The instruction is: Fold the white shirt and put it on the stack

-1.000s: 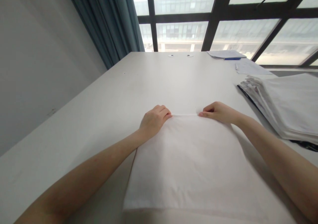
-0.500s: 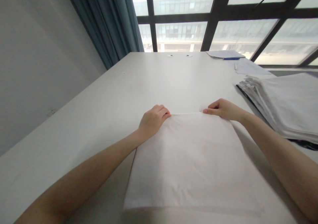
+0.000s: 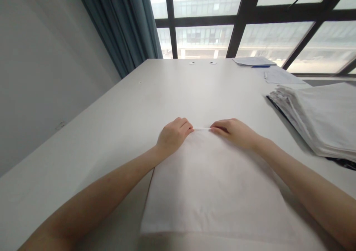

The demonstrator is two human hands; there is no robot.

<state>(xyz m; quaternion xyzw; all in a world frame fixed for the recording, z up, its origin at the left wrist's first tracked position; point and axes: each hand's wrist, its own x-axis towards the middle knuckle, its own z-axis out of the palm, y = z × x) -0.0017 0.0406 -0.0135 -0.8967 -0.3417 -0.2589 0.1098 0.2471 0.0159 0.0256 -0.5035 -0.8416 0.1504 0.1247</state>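
Note:
A white cloth (image 3: 217, 188), possibly a fabric bag, lies flat in front of me, with light creases near its lower middle. My left hand (image 3: 174, 135) pinches its far edge toward the left corner, fingers closed. A short way to the right, my right hand (image 3: 233, 131) grips the same far edge between thumb and fingers. A narrow stretch of that edge shows between the two hands. The far corners are hidden under my hands.
The cloth rests on a large white table (image 3: 172, 91). To the right is a stack of folded white cloth (image 3: 328, 117) with something black beneath it. Papers (image 3: 253, 60) and a blue pen (image 3: 260, 66) lie at the far right, below the window. A grey wall (image 3: 50, 58) borders the left.
My right hand has slid left along the far edge, closer to my left hand. My left hand keeps its place on the cloth. The view has shifted very slightly.

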